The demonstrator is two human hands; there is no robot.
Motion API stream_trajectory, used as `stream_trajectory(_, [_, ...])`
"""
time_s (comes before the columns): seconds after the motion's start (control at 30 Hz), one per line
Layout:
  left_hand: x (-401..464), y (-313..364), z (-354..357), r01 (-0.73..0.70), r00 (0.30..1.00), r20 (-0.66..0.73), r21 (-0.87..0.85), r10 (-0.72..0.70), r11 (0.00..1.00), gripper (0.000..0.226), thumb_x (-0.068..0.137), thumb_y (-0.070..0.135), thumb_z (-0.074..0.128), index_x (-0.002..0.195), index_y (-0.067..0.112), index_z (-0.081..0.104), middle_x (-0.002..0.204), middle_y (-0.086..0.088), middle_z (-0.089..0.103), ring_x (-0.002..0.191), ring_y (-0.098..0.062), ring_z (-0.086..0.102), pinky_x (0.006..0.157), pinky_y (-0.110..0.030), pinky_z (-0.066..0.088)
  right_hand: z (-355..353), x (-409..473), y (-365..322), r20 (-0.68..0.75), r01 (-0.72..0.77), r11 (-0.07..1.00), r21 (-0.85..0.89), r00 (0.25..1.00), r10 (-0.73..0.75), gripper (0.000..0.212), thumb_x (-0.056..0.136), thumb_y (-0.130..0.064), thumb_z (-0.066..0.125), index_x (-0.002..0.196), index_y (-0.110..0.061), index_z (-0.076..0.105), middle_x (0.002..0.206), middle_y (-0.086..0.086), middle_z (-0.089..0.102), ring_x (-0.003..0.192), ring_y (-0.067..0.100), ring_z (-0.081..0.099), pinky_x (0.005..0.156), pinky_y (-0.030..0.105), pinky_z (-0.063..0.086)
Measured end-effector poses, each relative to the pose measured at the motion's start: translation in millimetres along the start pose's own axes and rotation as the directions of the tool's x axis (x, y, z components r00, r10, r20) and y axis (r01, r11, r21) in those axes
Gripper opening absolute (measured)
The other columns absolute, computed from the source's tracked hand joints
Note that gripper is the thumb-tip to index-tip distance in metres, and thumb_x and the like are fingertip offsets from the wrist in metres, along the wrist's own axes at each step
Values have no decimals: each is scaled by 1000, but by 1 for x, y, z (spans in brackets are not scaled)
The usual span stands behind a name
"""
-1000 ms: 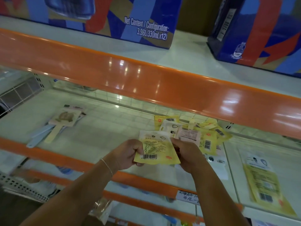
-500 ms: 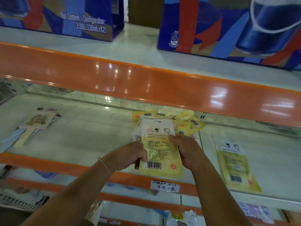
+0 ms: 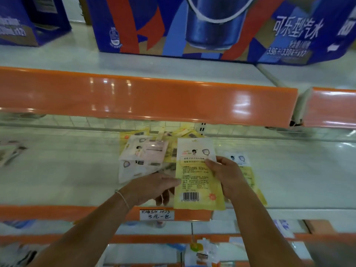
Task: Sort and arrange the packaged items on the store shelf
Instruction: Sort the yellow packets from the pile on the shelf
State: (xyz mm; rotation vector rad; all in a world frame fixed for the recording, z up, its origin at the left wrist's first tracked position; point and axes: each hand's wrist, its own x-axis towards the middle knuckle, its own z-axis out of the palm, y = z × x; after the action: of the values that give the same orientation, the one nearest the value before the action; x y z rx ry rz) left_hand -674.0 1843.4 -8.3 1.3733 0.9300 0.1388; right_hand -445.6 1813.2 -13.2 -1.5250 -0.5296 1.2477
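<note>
My left hand (image 3: 152, 186) and right hand (image 3: 227, 175) pinch opposite edges of the upright yellow packet (image 3: 194, 182) between them, above the shelf (image 3: 57, 170).

Packet (image 3: 248, 170) (half behind right hand (image 3: 227, 176)), left items (image 3: 9, 153) blurred

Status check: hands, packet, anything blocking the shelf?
Both hands, left and right, grip one yellow packet. Held above shelf front edge. Loose packet pile behind; another packet under right hand.
</note>
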Motion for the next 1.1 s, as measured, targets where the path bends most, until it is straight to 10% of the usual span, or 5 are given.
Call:
stream_trajectory(0.3, [34, 15, 33, -40, 963, -260, 130, 73, 991, 32, 100, 26, 52, 77, 5, 59, 54, -2, 54, 41, -11, 37, 44, -24, 32, -76, 14, -4, -109, 16, 1000, 3, 994, -16, 12, 89, -5, 68, 101, -2, 70, 94, 20, 75, 82, 36, 74, 73, 49, 61])
stream_trajectory(0.63, [55, 26, 69, -122, 927, -327, 196, 182, 973, 7, 91, 15, 65, 96, 11, 65, 74, -3, 68, 50, -13, 50, 49, -26, 44, -120, 31, -3, -211, 1, 992, -124, 977, -27, 12, 89, -15, 71, 100, -13, 71, 93, 12, 76, 80, 32, 75, 75, 54, 60])
stream_trajectory(1.1, [62, 21, 88, -58, 932, -350, 111, 94, 992, 38, 100, 34, 48, 85, 5, 67, 77, -6, 67, 55, -15, 53, 51, -27, 44, -131, 39, -7, -255, 26, 881, -473, 953, -165, 20, 87, -26, 61, 91, -11, 74, 85, 4, 72, 78, 23, 66, 68, 33, 51])
